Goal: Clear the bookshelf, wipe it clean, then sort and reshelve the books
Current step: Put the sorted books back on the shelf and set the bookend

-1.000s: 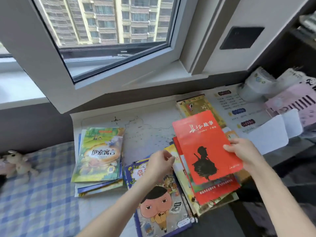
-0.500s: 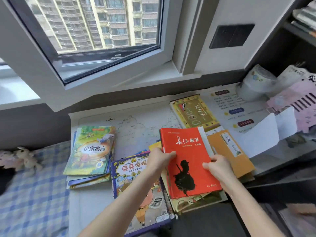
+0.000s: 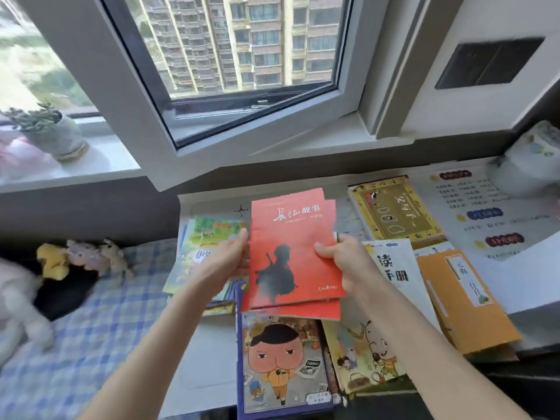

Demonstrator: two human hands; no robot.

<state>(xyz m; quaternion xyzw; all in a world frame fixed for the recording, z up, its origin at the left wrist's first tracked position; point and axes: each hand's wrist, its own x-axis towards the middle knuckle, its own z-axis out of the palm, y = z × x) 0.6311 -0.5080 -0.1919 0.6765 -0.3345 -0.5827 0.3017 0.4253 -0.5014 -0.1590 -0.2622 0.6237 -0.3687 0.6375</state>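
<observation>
Fingers: our left hand (image 3: 230, 262) pinched the left edge of a thin stack of red books (image 3: 291, 247). Our right hand (image 3: 348, 265) gripped the right edge, thumb on the cover.
Red books: held between both hands, over the table (image 3: 212, 359).
Heading: cover up, long axis running away from us, title at the far end.
Surface: white table below a window (image 3: 236, 56), with a checked bed (image 3: 75, 344) to its left.
Around: green picture books (image 3: 209, 237) behind the left hand, a cartoon book (image 3: 281, 359) nearer us. To the right lay a white booklet (image 3: 391, 268), an orange book (image 3: 466, 298) and a yellow-framed book (image 3: 397, 212). Plush toys (image 3: 81, 259) lay on the bed.
</observation>
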